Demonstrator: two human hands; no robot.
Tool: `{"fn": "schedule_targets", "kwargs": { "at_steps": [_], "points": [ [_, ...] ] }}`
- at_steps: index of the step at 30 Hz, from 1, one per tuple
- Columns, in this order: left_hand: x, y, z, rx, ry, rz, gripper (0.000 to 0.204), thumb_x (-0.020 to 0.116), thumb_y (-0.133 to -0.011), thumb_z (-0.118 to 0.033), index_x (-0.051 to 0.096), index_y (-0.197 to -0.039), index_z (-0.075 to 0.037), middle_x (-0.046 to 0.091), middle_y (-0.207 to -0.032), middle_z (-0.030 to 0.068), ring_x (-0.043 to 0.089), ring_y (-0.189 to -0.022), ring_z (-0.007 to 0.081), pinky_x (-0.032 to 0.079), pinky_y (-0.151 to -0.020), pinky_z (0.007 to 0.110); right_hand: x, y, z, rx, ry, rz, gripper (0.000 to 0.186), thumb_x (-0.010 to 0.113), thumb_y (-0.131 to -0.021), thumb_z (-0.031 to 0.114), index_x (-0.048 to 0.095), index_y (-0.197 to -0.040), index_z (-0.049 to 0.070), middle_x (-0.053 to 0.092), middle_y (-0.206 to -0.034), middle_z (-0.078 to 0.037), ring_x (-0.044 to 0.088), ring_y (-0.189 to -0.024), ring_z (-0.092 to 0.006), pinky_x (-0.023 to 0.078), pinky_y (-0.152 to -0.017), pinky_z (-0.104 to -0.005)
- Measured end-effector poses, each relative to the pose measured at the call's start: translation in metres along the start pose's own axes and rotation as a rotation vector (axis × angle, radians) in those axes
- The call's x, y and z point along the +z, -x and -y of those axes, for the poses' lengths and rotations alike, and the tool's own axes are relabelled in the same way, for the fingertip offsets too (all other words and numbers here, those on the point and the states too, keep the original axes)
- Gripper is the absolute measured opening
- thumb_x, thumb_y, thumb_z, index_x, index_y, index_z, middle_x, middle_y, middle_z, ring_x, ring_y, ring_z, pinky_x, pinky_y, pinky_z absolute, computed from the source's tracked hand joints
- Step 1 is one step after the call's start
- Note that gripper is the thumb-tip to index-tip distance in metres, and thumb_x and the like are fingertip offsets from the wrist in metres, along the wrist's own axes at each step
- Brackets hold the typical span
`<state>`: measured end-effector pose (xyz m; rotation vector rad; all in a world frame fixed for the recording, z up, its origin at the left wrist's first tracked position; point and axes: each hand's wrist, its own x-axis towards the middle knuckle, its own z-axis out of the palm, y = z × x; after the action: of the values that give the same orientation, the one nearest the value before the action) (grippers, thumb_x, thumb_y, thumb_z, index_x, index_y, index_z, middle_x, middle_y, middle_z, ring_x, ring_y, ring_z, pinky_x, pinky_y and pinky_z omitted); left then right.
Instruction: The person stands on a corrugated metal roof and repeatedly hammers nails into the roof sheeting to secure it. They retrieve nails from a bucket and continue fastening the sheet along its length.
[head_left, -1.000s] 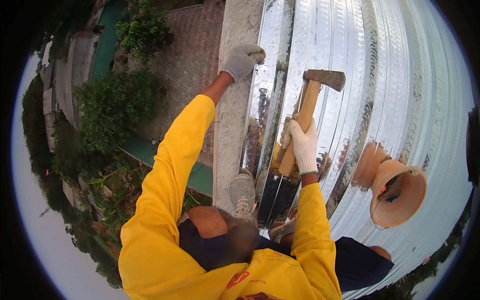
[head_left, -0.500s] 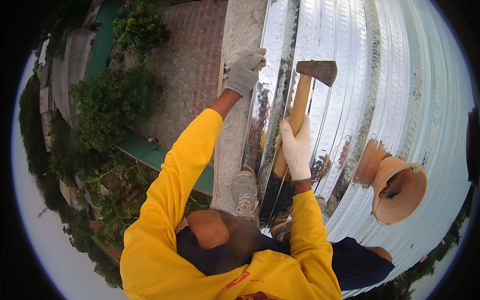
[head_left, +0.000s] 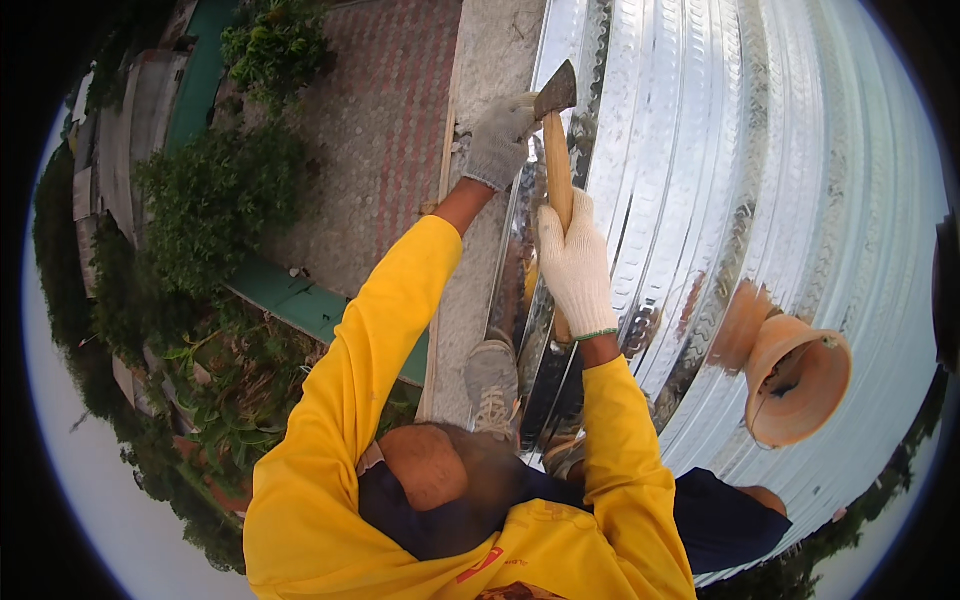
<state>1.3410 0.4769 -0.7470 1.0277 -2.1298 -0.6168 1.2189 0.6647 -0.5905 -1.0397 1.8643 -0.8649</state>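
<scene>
Wooden-handled, the hatchet is over the left edge of the metal roof; I see the right hand wrapped round its handle, seemingly for control. Beside its head, the left hand perhaps steadies; its grip I cannot tell. Farther inward: an orange bucket.

A: any legible txt rn?
B: nope, nothing readable tbh. yellow shirt has a red mark on the chest w/ tiny lettering beside it, too sm + skewed to make out.
A: srsly, zero words?
B: yep, 0.
</scene>
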Motion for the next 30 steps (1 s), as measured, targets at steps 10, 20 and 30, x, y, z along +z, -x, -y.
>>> {"fn": "schedule_targets", "kwargs": {
  "at_steps": [10,20,30],
  "points": [
    [-0.002,0.002,0.0,-0.025,-0.034,0.015,0.021,0.082,-0.107,-0.012,0.084,-0.127,-0.005,0.083,-0.151,0.0161,0.077,-0.137,0.0407,0.062,-0.119,0.049,-0.004,0.009,0.007,0.028,-0.09,-0.063,0.048,0.062,-0.126,0.03,0.052,-0.163,0.0,0.08,-0.101,-0.031,0.084,-0.081,-0.0419,0.063,-0.071,-0.0534],
    [-0.002,0.003,0.0,-0.025,-0.012,0.012,0.018,0.081,-0.109,-0.014,0.084,-0.125,-0.006,0.083,-0.151,0.0155,0.079,-0.135,0.0396,0.063,-0.116,0.049,-0.01,0.013,0.004,0.014,-0.1,-0.118,0.052,0.062,-0.126,0.034,0.052,-0.163,0.0,0.08,-0.107,-0.037,0.084,-0.096,-0.0569,0.064,-0.08,-0.0586],
    [-0.002,0.025,-0.023,-0.165,-0.168,-0.011,0.047,0.085,-0.105,-0.016,0.077,-0.15,-0.006,0.075,-0.162,0.0208,0.071,-0.144,0.045,0.056,-0.124,0.056,-0.022,0.004,0.005,0.047,-0.036,-0.051,0.049,0.064,-0.125,0.033,0.054,-0.16,-0.001,0.08,-0.105,-0.032,0.085,-0.089,-0.0435,0.064,-0.079,-0.0519]
  ]
}}
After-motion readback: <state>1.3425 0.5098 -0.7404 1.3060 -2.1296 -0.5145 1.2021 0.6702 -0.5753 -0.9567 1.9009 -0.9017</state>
